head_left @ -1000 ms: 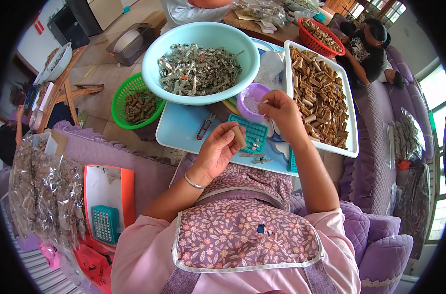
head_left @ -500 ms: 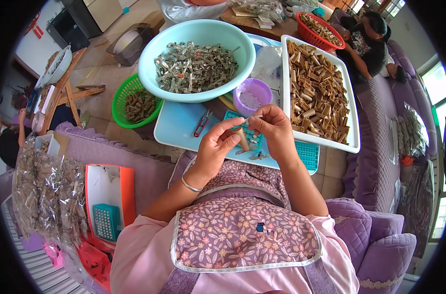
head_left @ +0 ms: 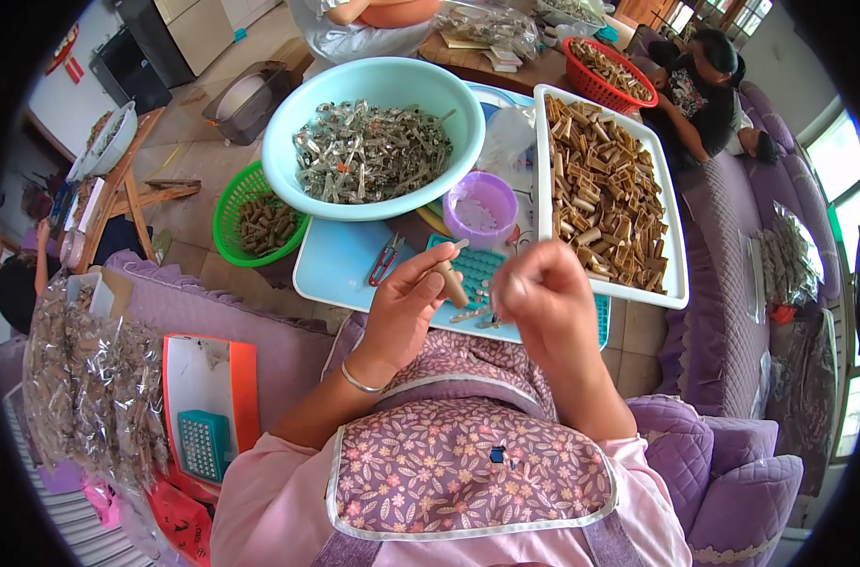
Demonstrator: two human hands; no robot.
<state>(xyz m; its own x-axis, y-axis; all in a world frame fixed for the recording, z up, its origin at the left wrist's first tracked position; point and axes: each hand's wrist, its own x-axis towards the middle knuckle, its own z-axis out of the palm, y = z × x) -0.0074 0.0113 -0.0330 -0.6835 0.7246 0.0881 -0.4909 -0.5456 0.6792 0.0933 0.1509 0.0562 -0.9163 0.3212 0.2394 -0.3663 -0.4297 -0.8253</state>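
While the left hand (head_left: 406,307) pinches a small brown tube (head_left: 451,283) upright above the blue tray (head_left: 340,269), the right hand (head_left: 543,302) is curled shut; what it holds I cannot tell. Steady the tube before reaching for the bowl (head_left: 373,142).

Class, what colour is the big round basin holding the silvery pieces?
Light turquoise basin, clearest in the head view.

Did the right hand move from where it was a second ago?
Yes. The right hand pulled back from the purple cup toward the person's body, and now sits beside the left hand holding a small brown tube.
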